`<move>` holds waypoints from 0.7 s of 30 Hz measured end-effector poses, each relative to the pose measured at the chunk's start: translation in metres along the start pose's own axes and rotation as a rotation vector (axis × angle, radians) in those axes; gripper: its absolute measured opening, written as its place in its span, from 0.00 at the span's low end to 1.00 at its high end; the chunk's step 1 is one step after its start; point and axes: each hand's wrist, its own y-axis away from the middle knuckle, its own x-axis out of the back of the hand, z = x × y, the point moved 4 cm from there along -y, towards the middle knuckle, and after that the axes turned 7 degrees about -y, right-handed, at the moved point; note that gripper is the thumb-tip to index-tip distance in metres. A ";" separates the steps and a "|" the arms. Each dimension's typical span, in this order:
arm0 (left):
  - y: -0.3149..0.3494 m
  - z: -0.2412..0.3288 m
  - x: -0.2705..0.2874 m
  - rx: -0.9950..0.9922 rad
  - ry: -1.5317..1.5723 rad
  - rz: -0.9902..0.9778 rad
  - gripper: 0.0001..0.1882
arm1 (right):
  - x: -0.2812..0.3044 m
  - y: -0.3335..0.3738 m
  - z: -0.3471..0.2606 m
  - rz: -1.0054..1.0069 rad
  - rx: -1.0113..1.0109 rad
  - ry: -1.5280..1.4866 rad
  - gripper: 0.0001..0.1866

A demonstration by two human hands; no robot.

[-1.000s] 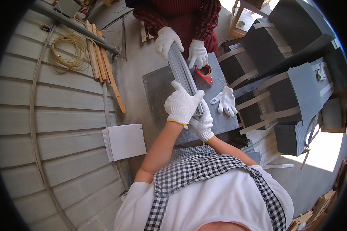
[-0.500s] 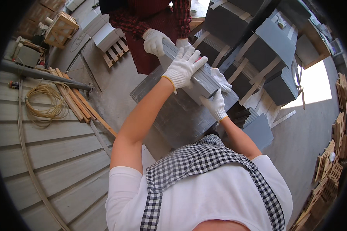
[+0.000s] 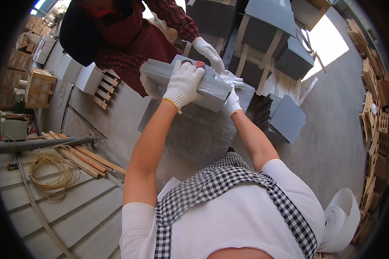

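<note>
the left hand [image 3: 182, 84], gloved in white, is holding the stack of gray slabs [image 3: 215, 87] from above, its fingers spreading wide across the layered edges. the right hand [image 3: 232, 104] is meeting the stack at its right near corner; its fingers are mostly hiding, so how tightly it is closing cannot be told. the stack is tilting above the surface [image 3: 181, 131], between the two people; whether its underside is touching is not showing.

the step in hand seems to be steadying the stack while turning or shifting it. the next move is probably calling for even support at both ends and fingers staying clear of the lower edges.

on the far side, the co-worker's other hand [image 3: 148, 84] is showing just under the left end, while the co-worker's reaching hand [image 3: 209, 52] is extending toward a loose white glove [image 3: 230, 79]. a red tape dispenser [image 3: 200, 64] is lying just beyond the left hand. farther right, strapped gray slabs [image 3: 268, 32] are standing; to the left, wooden planks [image 3: 84, 156] are lying beside a coiled hose [image 3: 52, 170].
</note>
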 end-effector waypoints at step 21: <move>-0.004 -0.004 -0.003 -0.009 0.021 0.032 0.38 | 0.002 -0.009 0.002 0.161 0.281 0.676 0.30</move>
